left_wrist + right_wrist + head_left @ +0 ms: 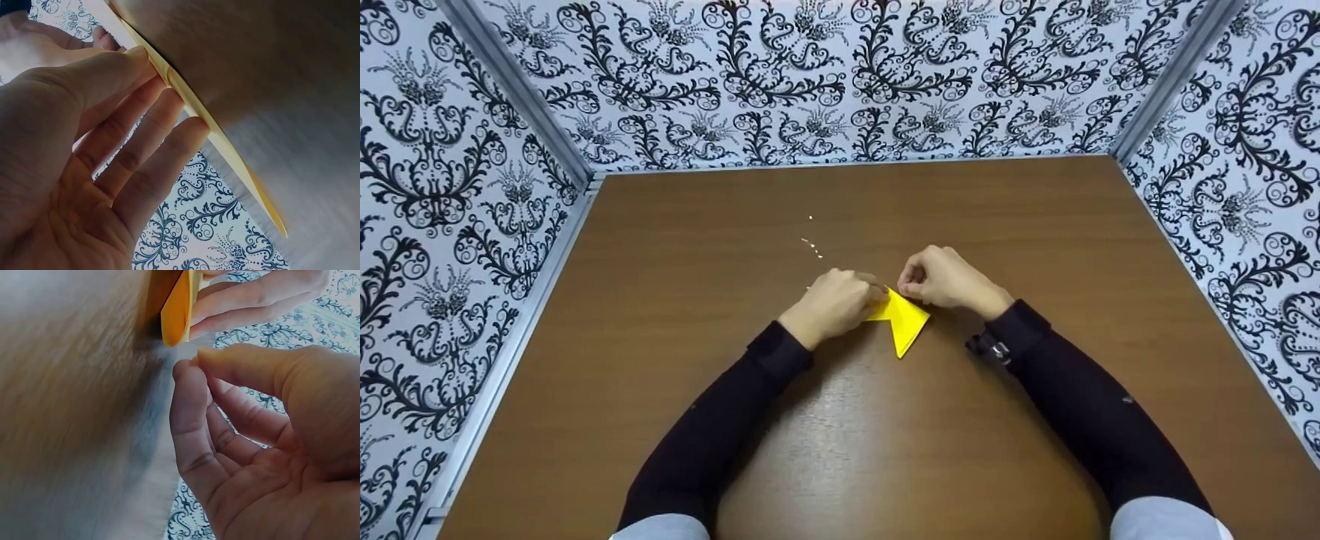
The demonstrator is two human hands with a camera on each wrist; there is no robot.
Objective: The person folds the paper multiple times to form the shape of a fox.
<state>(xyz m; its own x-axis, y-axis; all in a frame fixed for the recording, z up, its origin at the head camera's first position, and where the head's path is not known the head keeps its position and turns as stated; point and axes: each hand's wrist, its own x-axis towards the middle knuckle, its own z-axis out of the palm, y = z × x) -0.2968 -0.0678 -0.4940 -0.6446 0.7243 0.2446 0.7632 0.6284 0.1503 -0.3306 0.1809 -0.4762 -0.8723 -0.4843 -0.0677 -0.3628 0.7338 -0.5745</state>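
A folded piece of yellow paper [909, 324] with pointed corners lies on the brown table. My left hand [840, 300] covers its left part, and in the left wrist view the thumb and fingertips pinch the thin edge of the paper [225, 149]. Just off the paper's upper right edge is my right hand [945, 277]. In the right wrist view, the right hand [242, 422] has its thumb tip against its curled index finger, close below the paper's end [177, 315], with nothing visible between them.
Several small white specks [814, 246] dot the table [1020, 217] beyond the left hand. Walls [787, 82] with a black-and-white scroll pattern enclose the table at the back and both sides, with grey metal rails [521, 90] in the corners.
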